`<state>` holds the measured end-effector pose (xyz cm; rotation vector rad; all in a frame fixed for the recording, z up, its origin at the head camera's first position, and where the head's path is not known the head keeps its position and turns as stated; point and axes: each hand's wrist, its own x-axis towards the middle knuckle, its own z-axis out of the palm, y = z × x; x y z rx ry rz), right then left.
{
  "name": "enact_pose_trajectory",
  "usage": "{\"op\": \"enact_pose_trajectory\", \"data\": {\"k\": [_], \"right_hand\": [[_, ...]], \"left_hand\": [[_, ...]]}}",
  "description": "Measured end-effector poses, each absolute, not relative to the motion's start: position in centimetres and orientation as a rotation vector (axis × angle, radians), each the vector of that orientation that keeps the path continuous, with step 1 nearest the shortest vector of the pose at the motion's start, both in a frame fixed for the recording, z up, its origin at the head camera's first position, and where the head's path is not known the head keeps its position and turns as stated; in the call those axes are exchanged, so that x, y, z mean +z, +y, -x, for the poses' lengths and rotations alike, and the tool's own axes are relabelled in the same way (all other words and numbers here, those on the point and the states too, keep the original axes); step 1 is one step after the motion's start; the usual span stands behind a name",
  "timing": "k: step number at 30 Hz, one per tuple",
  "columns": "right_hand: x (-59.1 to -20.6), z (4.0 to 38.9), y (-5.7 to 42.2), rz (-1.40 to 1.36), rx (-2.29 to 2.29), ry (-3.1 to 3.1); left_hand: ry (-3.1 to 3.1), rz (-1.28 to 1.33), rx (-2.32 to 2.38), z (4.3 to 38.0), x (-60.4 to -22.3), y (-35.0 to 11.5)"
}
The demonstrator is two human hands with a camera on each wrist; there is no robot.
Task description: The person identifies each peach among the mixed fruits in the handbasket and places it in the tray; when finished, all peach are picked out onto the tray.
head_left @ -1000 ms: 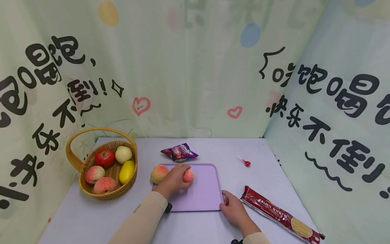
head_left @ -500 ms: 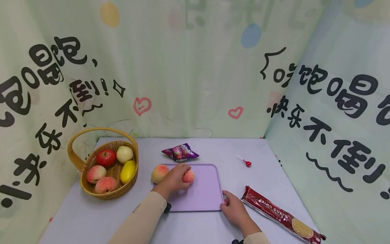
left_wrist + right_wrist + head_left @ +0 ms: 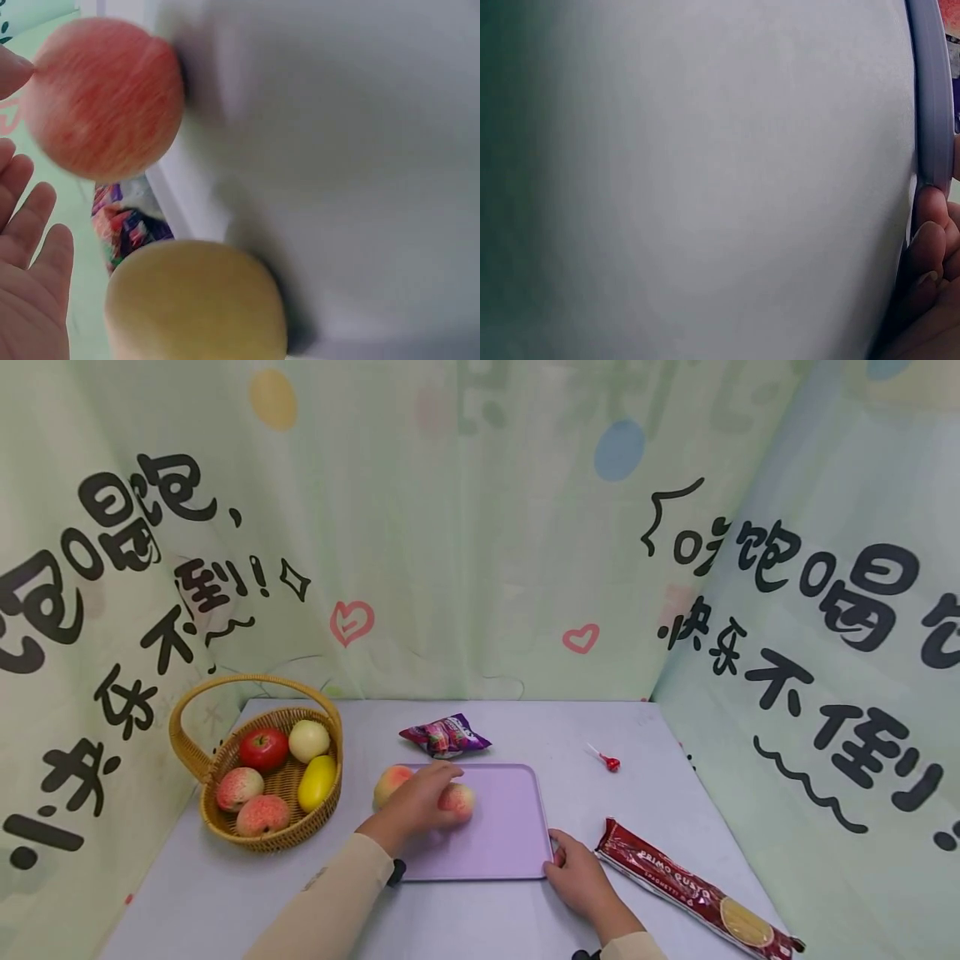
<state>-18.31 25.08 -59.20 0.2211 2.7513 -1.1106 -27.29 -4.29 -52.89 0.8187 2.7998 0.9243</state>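
A pinkish-red peach (image 3: 458, 802) sits on the lilac tray (image 3: 498, 843). My left hand (image 3: 416, 806) is over the tray's left part, beside that peach. In the left wrist view the same peach (image 3: 105, 97) has a digit tip at its edge, while the other fingers of the left hand (image 3: 30, 255) are extended and apart from it. A yellow-orange peach (image 3: 390, 781) lies at the tray's far left corner, partly hidden by the left hand. My right hand (image 3: 577, 872) pinches the tray's right rim; its fingers (image 3: 930, 247) curl under the edge in the right wrist view.
A wicker basket (image 3: 273, 842) of several fruits stands at left. Behind the tray lies a purple snack bag (image 3: 446, 736). A red lollipop (image 3: 611, 764) lies far right, and a spaghetti packet (image 3: 690, 885) near right. Printed curtains surround the table (image 3: 577, 727).
My left hand has loosened around the pinkish-red peach and shifted slightly left, showing more of the fruit. The right hand stays on the tray's rim. The view has shifted slightly.
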Motion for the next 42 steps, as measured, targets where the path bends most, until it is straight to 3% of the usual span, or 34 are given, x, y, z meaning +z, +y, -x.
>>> {"op": "enact_pose_trajectory", "data": {"k": [12,27,42], "right_hand": [[-58.9,18.2,25.1,-0.224,-1.126,2.743],[-58.9,18.0,25.0,-0.204,-1.139,2.747],[-58.7,17.8,25.1,-0.163,-1.131,2.773]], "left_hand": [[2.877,-0.952,0.793,25.8,-50.5,-6.2],[3.108,-0.940,0.844,23.9,-48.7,-10.1],[3.204,-0.616,0.958,23.0,-47.7,-14.2]]}}
